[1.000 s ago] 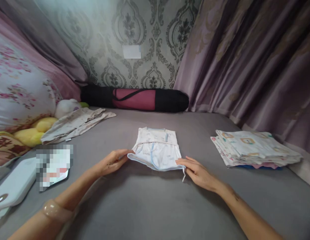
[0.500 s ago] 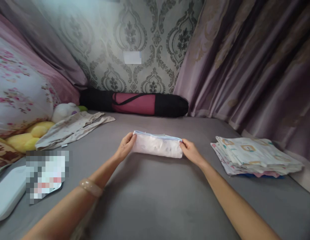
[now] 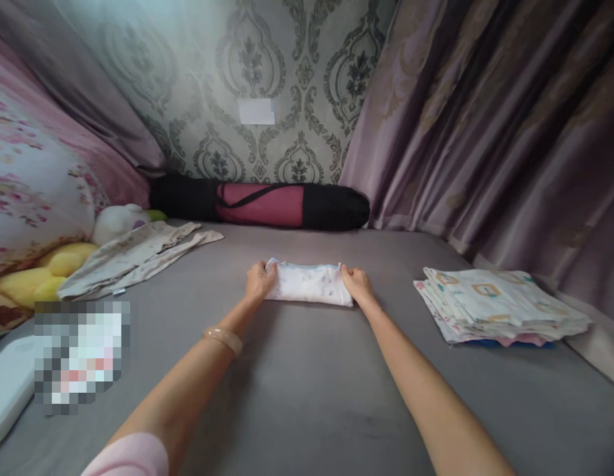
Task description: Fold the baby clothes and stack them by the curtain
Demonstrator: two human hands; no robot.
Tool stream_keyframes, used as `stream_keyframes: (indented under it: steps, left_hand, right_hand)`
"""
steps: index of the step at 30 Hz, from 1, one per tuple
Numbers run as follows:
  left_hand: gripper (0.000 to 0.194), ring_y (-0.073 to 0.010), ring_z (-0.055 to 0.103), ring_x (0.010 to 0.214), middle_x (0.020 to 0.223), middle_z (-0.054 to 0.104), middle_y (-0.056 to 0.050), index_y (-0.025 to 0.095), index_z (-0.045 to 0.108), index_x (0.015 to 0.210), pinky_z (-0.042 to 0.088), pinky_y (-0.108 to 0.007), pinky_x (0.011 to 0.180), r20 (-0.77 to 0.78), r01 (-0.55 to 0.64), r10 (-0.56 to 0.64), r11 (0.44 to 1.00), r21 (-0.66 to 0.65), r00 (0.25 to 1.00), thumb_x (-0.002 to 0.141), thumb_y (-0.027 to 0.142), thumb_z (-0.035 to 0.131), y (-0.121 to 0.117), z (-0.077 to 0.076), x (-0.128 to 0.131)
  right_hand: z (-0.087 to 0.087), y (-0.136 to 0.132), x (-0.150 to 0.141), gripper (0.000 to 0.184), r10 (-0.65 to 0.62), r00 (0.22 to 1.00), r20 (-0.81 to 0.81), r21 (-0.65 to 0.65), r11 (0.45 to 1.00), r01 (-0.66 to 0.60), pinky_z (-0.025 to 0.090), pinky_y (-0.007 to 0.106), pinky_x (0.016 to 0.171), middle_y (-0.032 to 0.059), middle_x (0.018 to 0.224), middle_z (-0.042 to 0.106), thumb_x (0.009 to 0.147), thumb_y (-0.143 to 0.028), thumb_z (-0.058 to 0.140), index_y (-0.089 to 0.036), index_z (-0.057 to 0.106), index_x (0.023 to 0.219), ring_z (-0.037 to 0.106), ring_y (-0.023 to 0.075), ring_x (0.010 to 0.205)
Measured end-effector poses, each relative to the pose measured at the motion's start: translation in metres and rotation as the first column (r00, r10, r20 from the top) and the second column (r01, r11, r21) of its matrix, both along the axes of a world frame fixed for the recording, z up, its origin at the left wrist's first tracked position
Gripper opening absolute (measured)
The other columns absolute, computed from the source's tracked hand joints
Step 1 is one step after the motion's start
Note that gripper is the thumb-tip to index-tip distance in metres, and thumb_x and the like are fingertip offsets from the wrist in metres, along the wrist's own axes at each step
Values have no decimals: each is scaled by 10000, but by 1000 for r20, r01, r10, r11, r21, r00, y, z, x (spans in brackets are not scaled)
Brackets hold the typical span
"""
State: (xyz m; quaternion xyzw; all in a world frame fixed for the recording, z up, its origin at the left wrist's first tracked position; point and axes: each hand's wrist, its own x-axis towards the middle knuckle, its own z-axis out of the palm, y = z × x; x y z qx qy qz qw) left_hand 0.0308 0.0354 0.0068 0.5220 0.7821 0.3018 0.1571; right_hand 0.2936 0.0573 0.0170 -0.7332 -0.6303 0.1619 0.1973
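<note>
With our left hand (image 3: 260, 280) we grip the left end of a folded white garment (image 3: 311, 283), and with our right hand (image 3: 357, 284) we grip its right end, fingers closed on the cloth at both sides. We see the garment lying in a narrow strip on the grey sheet (image 3: 307, 403), its light-blue edging along the far side. Well apart to our right sits a stack of folded cloths (image 3: 499, 297). Beyond the garment, a black and dark-red long bag (image 3: 261, 203) lies by the patterned wall (image 3: 188, 79).
</note>
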Motion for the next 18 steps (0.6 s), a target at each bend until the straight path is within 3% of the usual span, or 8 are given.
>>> stream_keyframes:
  steps: [4, 9, 13, 18]
  left_hand:
    - [322, -281, 649, 950, 976, 701, -156, 171, 618, 979, 440, -313, 726, -30, 7, -7, 1000, 15, 1000, 922, 389, 388, -6, 4, 5]
    - [380, -278, 659, 927, 972, 696, -149, 200, 519, 1124, 445, -326, 723, -109, -16, 21, 999, 49, 994, 978, 422, 247, -13, 6, 9]
    - [371, -299, 656, 966, 1015, 686, -190, 173, 567, 1048, 454, -351, 760, -169, -20, 7, 997, -72, 986, 968, 403, 287, -8, 8, 9]
    - [406, -334, 644, 1001, 1046, 675, -239, 124, 634, 964, 459, -367, 763, -169, -32, 12, 992, -120, 986, 942, 391, 329, 3, 9, 5]
  right_hand:
    - [3, -8, -5, 292, 19, 1000, 19, 5, 1000, -19, 434, 274, 745, 120, 1014, 704, 919, -362, 453, -172, 620, 1065, 652, 235, 957]
    - [3, -18, -11, 315, -20, 989, 144, 100, 995, 5, 444, 325, 742, 142, 1037, 680, 992, -320, 301, -166, 477, 1204, 663, 254, 918]
    - [4, -16, -13, 313, -24, 971, 238, 9, 1000, 22, 458, 365, 777, 182, 1015, 684, 979, -332, 347, -136, 529, 1140, 663, 293, 947]
    - [5, -8, -14, 354, -67, 973, 222, -16, 997, 72, 465, 372, 799, 207, 1038, 681, 965, -345, 368, -115, 592, 1115, 657, 305, 986]
